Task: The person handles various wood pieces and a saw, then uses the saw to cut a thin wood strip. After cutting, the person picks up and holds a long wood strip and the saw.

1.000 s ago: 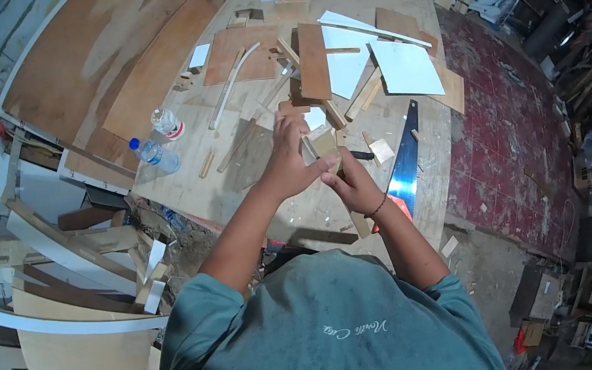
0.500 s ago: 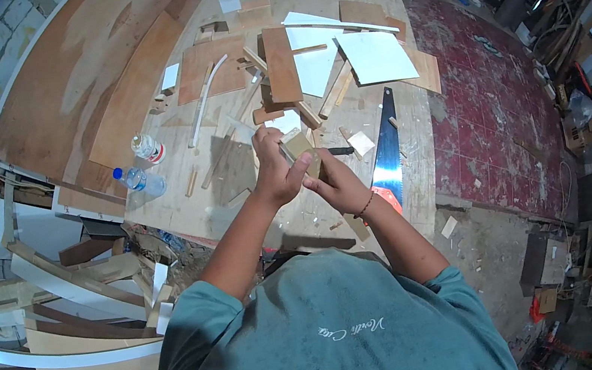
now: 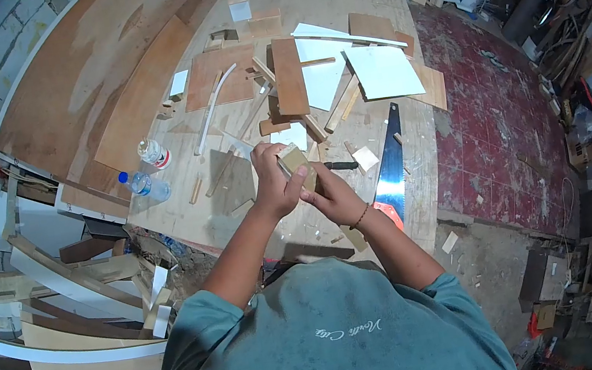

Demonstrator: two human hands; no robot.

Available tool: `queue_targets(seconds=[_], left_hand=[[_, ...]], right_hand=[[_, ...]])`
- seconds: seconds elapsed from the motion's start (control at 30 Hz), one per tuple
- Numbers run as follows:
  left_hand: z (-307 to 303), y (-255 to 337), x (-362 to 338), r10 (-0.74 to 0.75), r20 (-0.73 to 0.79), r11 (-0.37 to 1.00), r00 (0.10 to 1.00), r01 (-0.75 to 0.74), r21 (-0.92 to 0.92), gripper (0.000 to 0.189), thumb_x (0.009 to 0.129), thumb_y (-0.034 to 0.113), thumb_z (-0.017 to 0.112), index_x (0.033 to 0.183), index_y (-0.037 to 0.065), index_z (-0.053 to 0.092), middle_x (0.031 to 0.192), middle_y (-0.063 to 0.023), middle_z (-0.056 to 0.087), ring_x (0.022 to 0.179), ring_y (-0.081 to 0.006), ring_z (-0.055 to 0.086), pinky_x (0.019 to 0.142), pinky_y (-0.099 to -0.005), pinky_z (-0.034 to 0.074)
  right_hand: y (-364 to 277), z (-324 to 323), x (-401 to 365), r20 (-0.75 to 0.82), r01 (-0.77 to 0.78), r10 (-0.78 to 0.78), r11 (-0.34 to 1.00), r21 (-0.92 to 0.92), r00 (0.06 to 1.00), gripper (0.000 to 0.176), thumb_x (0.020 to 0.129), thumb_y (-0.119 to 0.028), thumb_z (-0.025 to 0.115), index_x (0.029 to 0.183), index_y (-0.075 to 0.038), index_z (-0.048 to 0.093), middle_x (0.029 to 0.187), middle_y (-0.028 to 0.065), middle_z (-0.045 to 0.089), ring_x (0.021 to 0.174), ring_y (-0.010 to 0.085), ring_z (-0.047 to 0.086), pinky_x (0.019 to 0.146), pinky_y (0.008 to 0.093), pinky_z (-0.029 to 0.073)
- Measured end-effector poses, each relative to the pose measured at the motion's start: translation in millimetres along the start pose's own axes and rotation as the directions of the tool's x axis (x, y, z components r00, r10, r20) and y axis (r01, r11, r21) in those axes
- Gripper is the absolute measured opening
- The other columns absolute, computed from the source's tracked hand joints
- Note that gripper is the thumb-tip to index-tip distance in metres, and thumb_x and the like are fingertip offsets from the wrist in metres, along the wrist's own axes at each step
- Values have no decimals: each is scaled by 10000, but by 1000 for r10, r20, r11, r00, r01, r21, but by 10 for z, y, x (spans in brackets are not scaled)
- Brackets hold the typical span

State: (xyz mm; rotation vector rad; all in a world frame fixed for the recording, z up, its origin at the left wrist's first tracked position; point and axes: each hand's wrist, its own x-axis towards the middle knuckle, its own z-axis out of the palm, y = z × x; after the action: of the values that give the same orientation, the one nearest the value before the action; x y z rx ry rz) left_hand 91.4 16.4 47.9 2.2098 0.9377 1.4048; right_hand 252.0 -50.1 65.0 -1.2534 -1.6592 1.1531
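Note:
Between my two hands, raised above the near part of the table, is a small wooden block (image 3: 293, 158). My left hand (image 3: 275, 186) is closed round its left side, with the thumb pressed on the near face. My right hand (image 3: 337, 198) grips the lower right side, its thumb close to the left one. Fingers cover much of the block, so its full shape is hidden. Just past my right hand lies a black handle (image 3: 342, 165), its other end out of sight behind the hands. A handsaw (image 3: 390, 172) with a red-orange grip rests farther right.
On the wooden table (image 3: 224, 214) lie a brown board (image 3: 289, 78), a white panel (image 3: 384, 71), several offcuts and a curved white strip (image 3: 214, 112). A blue-capped water bottle (image 3: 145, 186) and a white bottle (image 3: 154, 153) stand at the left edge. Curved wooden parts (image 3: 78, 280) crowd the lower left.
The whole view has shifted a little, so the table's contents appear lower. Both hands keep their hold on the block, which is turned slightly and shows more of its top face.

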Motion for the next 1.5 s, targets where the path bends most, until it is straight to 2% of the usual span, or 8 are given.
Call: queue_targets(seconds=[0.47,0.53,0.87,1.07,1.17,1.27,1.43,1.5], left_hand=[[20,32,43,-2,-26,1000,1000,1,-10,484,823,289,626,1154,12,409,1049,-166,446,991,-327,402,916,-475,302],[11,53,28,15,-51,1000,999,-16,-10,457,824,281,627,1135,13,427,1034,-164,456,969,-328,418,903,-477,313],[-101,74,39,-75,46,997,996,74,19,382,805,323,657,964,2,525,940,-152,489,913,-322,445,839,-428,368],[-104,91,27,-58,30,998,998,59,-24,487,777,434,695,926,13,503,893,-141,481,858,-325,456,845,-437,366],[-94,12,-63,80,72,977,994,-92,193,540,749,493,712,859,30,457,839,-127,452,827,-326,445,839,-443,361],[0,-31,-142,79,85,992,993,-86,90,543,750,509,695,820,48,417,804,-118,417,804,-315,423,806,-448,345],[106,162,-13,48,-21,999,999,-49,-23,501,779,524,604,796,60,417,784,-130,397,763,-314,391,740,-421,313],[138,267,122,72,-47,997,996,-74,-37,489,787,521,586,799,59,425,782,-131,404,762,-316,396,740,-418,314]], right_hand=[[68,-49,33,27,11,-14,992,123,1000,603,886,-241,673,1383,-34,402,1237,199,552,1129,293,554,969,373,432],[70,-30,15,-18,124,-123,990,61,992,615,889,-215,675,1403,-49,380,934,60,533,743,114,460,648,276,420],[82,20,-21,89,91,-117,963,252,989,635,935,-177,621,1448,-39,274,1279,136,493,1159,170,488,964,329,422],[197,1,-102,86,37,-49,991,131,995,538,937,-144,613,1382,-30,334,1212,125,499,1122,178,505,954,343,431],[341,22,-159,58,82,-87,992,91,994,497,939,-146,610,1348,-29,352,1163,113,504,1095,173,510,942,340,435],[446,82,-207,31,135,-140,983,121,990,501,906,-199,641,1299,-20,386,1114,176,529,1024,295,549,908,373,436],[274,62,-336,96,6,-24,983,185,995,540,898,-200,652,1324,-26,370,1153,169,533,1054,268,551,922,360,438],[182,43,-382,-60,117,-105,964,240,993,540,888,-183,661,1328,-26,390,1144,158,550,1050,234,554,920,351,445]])
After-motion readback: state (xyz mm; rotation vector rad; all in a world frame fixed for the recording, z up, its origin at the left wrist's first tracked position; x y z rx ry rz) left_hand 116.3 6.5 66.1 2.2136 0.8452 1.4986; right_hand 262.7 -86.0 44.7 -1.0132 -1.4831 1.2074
